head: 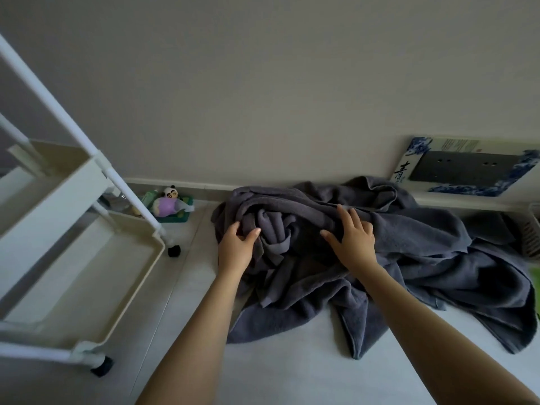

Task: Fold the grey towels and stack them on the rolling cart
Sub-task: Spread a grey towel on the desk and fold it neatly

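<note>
Green tray (175, 218) of toys by the wall — panda figure (171, 192), blue-patterned board (464, 168)

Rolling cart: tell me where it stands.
In the head view the rolling cart stands on the floor at the left, beside the heap of grey towels.

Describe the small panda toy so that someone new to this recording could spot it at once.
Start at the white rolling cart on the left and follow its rear right post down to the floor by the wall. There sits a shallow green plastic tray of small items. The black-and-white panda figure stands at the tray's back, above a rounded purple toy, and is the only black-and-white thing there.
</note>
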Demonstrator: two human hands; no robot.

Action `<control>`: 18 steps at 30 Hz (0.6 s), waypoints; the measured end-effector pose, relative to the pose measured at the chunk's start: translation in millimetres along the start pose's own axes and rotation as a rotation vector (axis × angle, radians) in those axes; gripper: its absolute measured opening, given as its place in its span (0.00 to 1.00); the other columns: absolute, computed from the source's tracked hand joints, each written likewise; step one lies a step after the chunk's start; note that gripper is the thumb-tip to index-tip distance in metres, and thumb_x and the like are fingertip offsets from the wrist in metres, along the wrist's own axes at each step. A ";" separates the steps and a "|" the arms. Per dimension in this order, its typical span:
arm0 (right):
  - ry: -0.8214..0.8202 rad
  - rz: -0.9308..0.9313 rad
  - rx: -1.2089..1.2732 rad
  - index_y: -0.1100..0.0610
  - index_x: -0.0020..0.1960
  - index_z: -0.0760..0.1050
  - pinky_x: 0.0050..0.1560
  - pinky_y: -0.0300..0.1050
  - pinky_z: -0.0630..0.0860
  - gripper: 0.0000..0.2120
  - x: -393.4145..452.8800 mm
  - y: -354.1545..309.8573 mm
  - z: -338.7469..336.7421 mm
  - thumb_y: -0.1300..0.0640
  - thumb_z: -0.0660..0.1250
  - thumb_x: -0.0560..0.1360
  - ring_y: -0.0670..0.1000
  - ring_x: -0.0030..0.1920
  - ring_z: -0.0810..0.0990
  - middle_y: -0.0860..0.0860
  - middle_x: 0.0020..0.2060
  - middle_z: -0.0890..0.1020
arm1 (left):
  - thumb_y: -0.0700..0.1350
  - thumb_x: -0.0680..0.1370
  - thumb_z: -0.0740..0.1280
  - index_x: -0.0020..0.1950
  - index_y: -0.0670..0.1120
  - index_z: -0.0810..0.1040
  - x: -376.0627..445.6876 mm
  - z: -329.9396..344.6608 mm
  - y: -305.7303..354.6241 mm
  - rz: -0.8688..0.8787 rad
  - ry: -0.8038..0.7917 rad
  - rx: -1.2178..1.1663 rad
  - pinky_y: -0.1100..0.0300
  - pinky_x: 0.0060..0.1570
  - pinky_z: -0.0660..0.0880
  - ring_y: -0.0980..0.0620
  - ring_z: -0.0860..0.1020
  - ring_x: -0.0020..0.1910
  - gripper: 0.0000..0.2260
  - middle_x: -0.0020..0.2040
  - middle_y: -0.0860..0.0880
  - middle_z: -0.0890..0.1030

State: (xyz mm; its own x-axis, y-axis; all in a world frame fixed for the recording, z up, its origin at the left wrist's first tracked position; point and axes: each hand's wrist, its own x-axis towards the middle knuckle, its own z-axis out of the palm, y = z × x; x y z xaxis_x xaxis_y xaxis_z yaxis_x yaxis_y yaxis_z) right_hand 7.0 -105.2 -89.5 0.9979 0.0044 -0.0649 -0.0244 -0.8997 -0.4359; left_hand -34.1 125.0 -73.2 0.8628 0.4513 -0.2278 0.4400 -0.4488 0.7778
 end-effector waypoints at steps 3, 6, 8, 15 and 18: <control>0.047 0.025 -0.038 0.51 0.74 0.56 0.66 0.55 0.63 0.32 10.2 9.2 -0.9 0.38 0.59 0.75 0.61 0.67 0.63 0.55 0.71 0.65 | 0.48 0.77 0.66 0.58 0.42 0.80 -5.5 -11.1 -7.1 -0.026 0.016 -0.212 0.61 0.46 0.72 0.48 0.78 0.54 0.14 0.52 0.45 0.82; 0.028 0.028 -0.067 0.51 0.71 0.64 0.65 0.54 0.62 0.28 13.9 16.3 -2.6 0.40 0.59 0.76 0.61 0.65 0.65 0.56 0.67 0.69 | 0.47 0.76 0.68 0.47 0.46 0.82 -11.6 -32.6 -8.6 -0.090 0.001 -0.424 0.53 0.51 0.76 0.46 0.80 0.51 0.05 0.45 0.46 0.83; 0.058 0.018 -0.062 0.50 0.69 0.67 0.63 0.54 0.63 0.25 12.5 22.6 -3.6 0.41 0.61 0.75 0.61 0.64 0.66 0.56 0.64 0.71 | 0.45 0.77 0.67 0.42 0.47 0.81 -15.6 -47.0 -10.5 -0.068 0.007 -0.400 0.51 0.51 0.75 0.46 0.79 0.48 0.05 0.41 0.48 0.82; 0.193 0.089 0.088 0.57 0.57 0.78 0.61 0.52 0.63 0.16 -2.9 38.9 -17.5 0.48 0.64 0.76 0.62 0.59 0.66 0.56 0.60 0.74 | 0.44 0.77 0.67 0.40 0.44 0.82 -37.2 -80.7 -28.8 -0.048 -0.054 -0.411 0.51 0.50 0.73 0.45 0.79 0.46 0.08 0.42 0.40 0.82; 0.215 0.004 0.195 0.58 0.51 0.81 0.57 0.52 0.67 0.14 -30.7 37.7 -29.6 0.49 0.66 0.75 0.60 0.57 0.70 0.56 0.52 0.81 | 0.43 0.78 0.66 0.40 0.45 0.81 -58.7 -81.0 -26.6 -0.002 -0.103 -0.382 0.56 0.47 0.74 0.47 0.79 0.43 0.08 0.40 0.44 0.82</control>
State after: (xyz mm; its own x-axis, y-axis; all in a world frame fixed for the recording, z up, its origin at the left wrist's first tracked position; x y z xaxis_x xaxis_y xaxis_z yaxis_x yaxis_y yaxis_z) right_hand -22.8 -152.1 -77.4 0.9872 -0.1105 0.1152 -0.0191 -0.7983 -0.6020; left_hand -116.6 172.9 -33.1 0.8908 0.3638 -0.2723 0.3347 -0.1200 0.9347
